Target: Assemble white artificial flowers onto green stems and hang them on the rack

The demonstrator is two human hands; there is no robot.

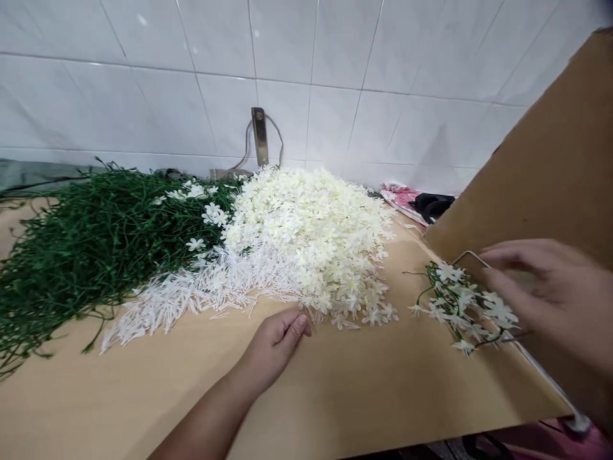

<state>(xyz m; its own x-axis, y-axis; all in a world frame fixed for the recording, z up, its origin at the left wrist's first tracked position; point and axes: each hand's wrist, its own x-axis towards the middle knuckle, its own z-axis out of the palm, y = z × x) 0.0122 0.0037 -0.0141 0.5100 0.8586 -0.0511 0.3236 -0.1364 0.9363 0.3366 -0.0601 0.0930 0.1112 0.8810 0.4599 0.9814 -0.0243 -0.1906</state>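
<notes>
My left hand [280,342] is closed, thumb and fingers pressed together, at the front edge of a heap of loose white artificial flower heads [311,223]. Whatever its fingers hold, if anything, is hidden. My right hand [555,300], blurred by motion, hovers at the right with fingers curved and apart beside a bent metal wire [472,254]. Just left of it lies a bunch of assembled artificial flowers [462,300] with green stems. Thin white plastic flower pieces [205,287] spread before the heap. Green plastic stems [110,236] form a large pile on the left.
A brown cardboard panel [536,153] stands upright at the right, near my right hand. White tiles [287,45] cover the wall behind. A metal bracket [259,134] rises behind the heap. A dark item [433,206] and pink patterned cloth [402,195] lie at the back right.
</notes>
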